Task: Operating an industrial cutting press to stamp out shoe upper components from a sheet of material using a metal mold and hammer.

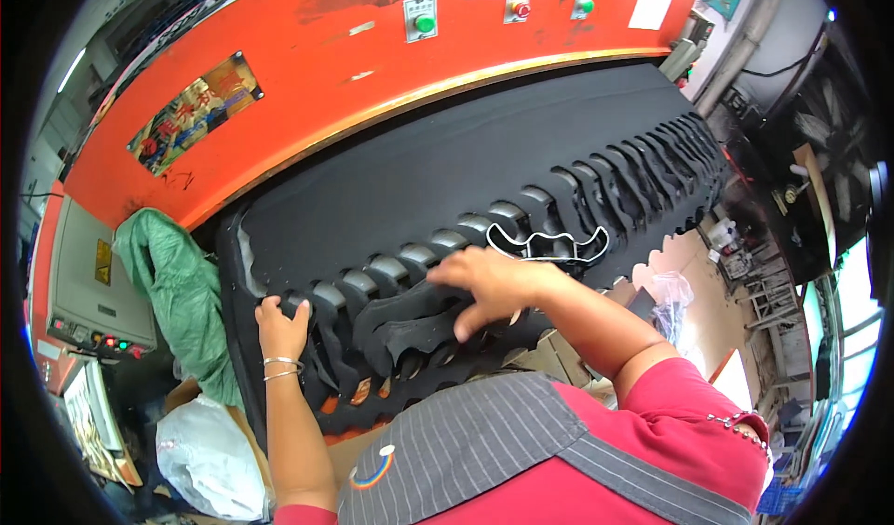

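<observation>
A large black foam sheet [400, 181] lies before me, with a long row of curved cut-outs along its near side. My left hand [283, 328] is at the sheet's left end, its fingertips at the foam and its thumb apart from the fingers. My right hand [489, 285] reaches over the middle of the row, thumb and fingers spread. Below its fingers lie loose wavy black foam pieces [396, 313], partly overlapping. Just beyond my right wrist, a curved metal cutting die [548, 248] with a pale outline rests on the foam.
An orange machine beam [317, 69] spans the far side, bearing a green button [425, 23] and a red button [522, 9]. At left stand a grey control box [98, 264], a draped green cloth [177, 288] and a white plastic bag [209, 455]. Clear plastic [672, 302] lies at right.
</observation>
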A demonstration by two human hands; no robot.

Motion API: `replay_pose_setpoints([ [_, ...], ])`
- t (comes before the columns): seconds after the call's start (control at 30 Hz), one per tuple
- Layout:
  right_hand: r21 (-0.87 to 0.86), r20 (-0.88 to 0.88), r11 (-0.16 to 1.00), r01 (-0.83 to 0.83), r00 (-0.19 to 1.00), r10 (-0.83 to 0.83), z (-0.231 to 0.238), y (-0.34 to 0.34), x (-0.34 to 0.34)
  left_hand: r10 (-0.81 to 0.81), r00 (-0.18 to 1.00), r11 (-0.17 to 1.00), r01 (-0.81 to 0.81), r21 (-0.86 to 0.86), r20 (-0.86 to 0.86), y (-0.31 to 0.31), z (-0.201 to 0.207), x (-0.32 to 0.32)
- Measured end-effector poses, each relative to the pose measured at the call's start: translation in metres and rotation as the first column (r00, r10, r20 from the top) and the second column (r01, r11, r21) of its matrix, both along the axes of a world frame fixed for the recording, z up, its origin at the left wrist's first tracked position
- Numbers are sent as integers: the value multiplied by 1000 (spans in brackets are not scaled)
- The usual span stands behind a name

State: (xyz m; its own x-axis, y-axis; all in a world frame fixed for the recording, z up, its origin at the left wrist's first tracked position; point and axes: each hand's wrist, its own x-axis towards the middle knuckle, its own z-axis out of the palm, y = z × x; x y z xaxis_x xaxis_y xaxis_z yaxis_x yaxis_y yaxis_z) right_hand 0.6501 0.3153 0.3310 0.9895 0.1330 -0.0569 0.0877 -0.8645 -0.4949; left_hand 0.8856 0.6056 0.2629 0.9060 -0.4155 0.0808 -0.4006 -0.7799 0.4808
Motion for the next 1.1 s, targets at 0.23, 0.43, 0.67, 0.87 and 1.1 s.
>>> replay_pose_setpoints([
  [0.23,-394,-114,484,781,481,-869,-35,-109,-1,106,993,994,-106,10,-53,-12,-24,-8],
  [0.43,-257,-80,440,860,435,-897,-59,-98,9,99,995,977,-103,185,30,-3,-32,-8],
  [0.67,-335,-123,560,758,554,-823,-60,-111,-2,51,998,958,-56,280,25,-7,-19,-22],
  [0.87,-374,-96,532,760,539,-837,-64,-115,-17,41,999,956,-35,292,-16,-2,-19,-39],
  [1.1,-195,71,608,770,629,-774,-55,-91,-68,-108,990,942,131,309,-89,30,3,-70],
])
